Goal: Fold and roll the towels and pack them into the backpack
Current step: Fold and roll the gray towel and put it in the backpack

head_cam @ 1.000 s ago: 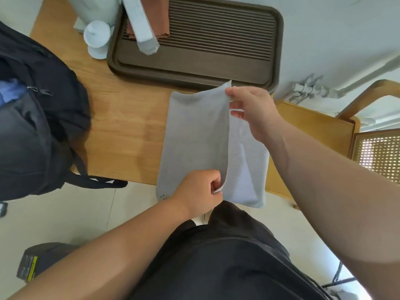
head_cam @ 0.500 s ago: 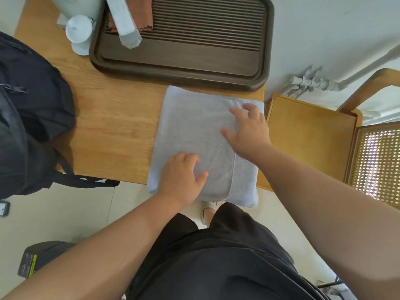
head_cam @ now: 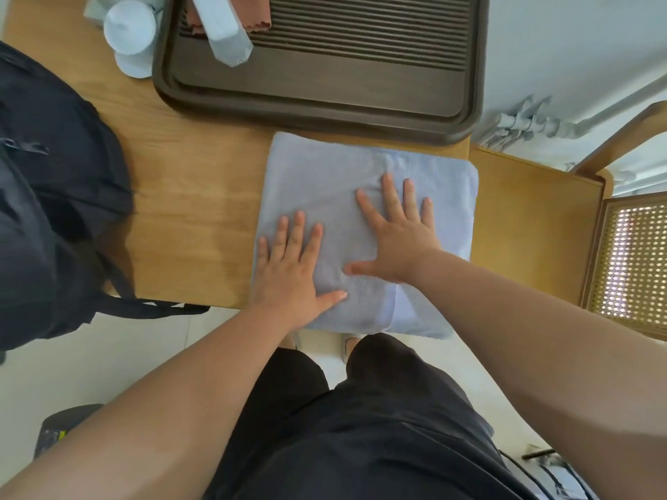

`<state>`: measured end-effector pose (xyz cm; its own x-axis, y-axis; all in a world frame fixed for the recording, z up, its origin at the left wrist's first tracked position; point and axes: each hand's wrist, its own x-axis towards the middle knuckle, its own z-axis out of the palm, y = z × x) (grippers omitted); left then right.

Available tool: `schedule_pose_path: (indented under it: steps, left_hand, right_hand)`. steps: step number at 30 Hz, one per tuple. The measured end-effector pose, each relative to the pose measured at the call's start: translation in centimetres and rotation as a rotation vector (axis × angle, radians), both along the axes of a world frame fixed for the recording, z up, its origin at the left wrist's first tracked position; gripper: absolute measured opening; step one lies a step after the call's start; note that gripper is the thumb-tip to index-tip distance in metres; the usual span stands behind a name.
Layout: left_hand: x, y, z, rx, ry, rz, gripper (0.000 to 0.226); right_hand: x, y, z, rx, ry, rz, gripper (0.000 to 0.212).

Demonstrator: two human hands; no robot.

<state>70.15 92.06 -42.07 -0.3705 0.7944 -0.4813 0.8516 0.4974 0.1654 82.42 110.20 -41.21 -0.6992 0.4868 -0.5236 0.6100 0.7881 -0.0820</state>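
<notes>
Pale blue folded terry towel (head_cam: 325, 182) lay on wooden counter (head_cam: 187, 211), just nearside of dark brown slatted tray (head_cam: 325, 110). Left grip (head_cam: 292, 268) and right grip (head_cam: 397, 240), both released, pressed it flat-fingered. Step judged: smoothing fold. Next called for a tight roll, then black fabric backpack (head_cam: 54, 211), left of tray.

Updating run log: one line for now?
left hand: flat on folded pale-blue terry towel | right hand: same | black fabric backpack: apart

text: none legible | yellow label (head_cam: 61, 435) on dark floor object (head_cam: 77, 417): too blurred to read
</notes>
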Motion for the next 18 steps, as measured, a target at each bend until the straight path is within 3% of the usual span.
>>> schedule_pose_path:
  steps: [11, 15, 18]
  left_hand:
    - [-11.9, -7.1, 1.1, -0.101, 0.041, 0.077, 0.124]
    - [-13.6, -7.4, 1.7, -0.118, 0.022, 0.058, 0.123]
    - [-12.9, -6.8, 2.5, -0.08, 0.016, 0.073, 0.115]
  right_hand:
    - [-12.3, -7.4, 0.0, -0.065, 0.052, 0.015, 0.119]
    - [-14.0, -7.7, 0.6, -0.078, 0.039, 0.004, 0.107]
    - [-13.3, -7.1, 1.5, -0.098, 0.146, -0.116, 0.093]
